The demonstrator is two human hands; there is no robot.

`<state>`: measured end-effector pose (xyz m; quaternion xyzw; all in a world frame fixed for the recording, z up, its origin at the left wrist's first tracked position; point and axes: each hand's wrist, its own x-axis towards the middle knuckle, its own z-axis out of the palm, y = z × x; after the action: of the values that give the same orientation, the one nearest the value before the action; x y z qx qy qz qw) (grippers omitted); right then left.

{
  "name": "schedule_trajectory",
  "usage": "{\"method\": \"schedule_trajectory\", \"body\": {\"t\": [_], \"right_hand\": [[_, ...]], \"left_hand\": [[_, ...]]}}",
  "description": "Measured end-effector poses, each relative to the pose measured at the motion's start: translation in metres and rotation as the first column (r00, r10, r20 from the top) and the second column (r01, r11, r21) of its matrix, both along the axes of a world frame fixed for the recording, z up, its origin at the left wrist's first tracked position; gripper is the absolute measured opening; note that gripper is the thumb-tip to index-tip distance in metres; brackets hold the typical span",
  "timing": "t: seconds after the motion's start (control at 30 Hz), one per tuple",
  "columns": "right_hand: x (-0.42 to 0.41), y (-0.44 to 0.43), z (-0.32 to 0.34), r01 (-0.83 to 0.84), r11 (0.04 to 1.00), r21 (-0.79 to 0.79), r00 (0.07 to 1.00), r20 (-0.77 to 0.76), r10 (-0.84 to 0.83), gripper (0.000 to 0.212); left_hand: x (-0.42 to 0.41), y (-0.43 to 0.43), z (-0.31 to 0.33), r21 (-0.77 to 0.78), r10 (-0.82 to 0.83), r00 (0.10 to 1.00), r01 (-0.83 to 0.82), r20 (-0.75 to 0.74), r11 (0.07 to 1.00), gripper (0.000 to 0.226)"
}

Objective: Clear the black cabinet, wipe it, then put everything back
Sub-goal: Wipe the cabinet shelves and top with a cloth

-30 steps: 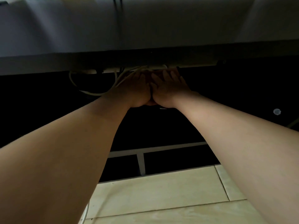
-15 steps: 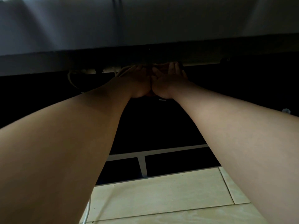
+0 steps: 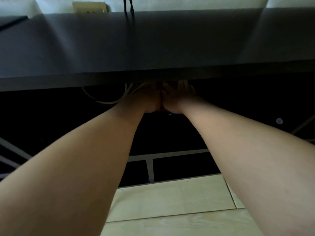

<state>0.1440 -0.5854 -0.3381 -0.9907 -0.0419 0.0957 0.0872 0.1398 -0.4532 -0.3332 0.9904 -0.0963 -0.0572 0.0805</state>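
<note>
Left hand [image 3: 150, 99], right hand [image 3: 177, 97] touching side by side under cabinet [image 3: 153, 48] top; fingertips hidden, grip unclear. Cables [image 3: 109, 100] under cabinet, beside left hand.

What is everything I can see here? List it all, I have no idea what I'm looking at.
cabinet: one, black, its top across the upper half, dark open inside below
cables: a few, off-white, looped under the cabinet top, left of the hands
outlet: one, beige, top left, behind the cabinet
cords: about two, black, hanging behind the cabinet, top middle
bars: grey, low in the cabinet, a crosspiece with one upright
disc: one, small, pale grey, in the dark at right
floor: pale wood boards, bottom
left hand: one, reaching under the cabinet top, touching the other hand, fingers hidden
right hand: one, beside it, fingers straight
</note>
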Motion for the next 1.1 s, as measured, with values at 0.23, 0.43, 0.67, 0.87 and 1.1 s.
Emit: {"method": "schedule_trajectory", "body": {"t": [0.23,0.43,0.67,0.87,1.1], "right_hand": [[-0.050,-0.014,0.005,-0.055,0.998,0.000,0.998,-0.035,0.055,0.058],[-0.093,-0.023,0.000,-0.091,0.994,-0.060,0.996,-0.027,0.089,0.066],[-0.144,-0.034,0.001,-0.101,0.993,-0.060,0.995,-0.019,0.100,0.058],[-0.165,-0.036,0.008,-0.139,0.987,-0.085,0.989,-0.053,0.135,0.065],[-0.182,-0.031,0.012,-0.176,0.981,-0.084,0.983,-0.069,0.170,0.064]], "left_hand": [[-0.038,-0.010,-0.010,0.083,-0.066,0.995,0.059,0.078,0.995,0.126],[-0.097,-0.026,-0.002,0.245,-0.010,0.996,0.033,-0.093,0.969,0.106],[-0.159,-0.034,0.005,0.225,0.000,0.993,0.026,-0.117,0.974,0.113],[-0.177,-0.032,0.008,0.201,0.031,0.985,0.003,-0.168,0.980,0.102],[-0.194,-0.022,0.012,0.077,0.052,0.987,-0.040,-0.152,0.996,0.080]]}}
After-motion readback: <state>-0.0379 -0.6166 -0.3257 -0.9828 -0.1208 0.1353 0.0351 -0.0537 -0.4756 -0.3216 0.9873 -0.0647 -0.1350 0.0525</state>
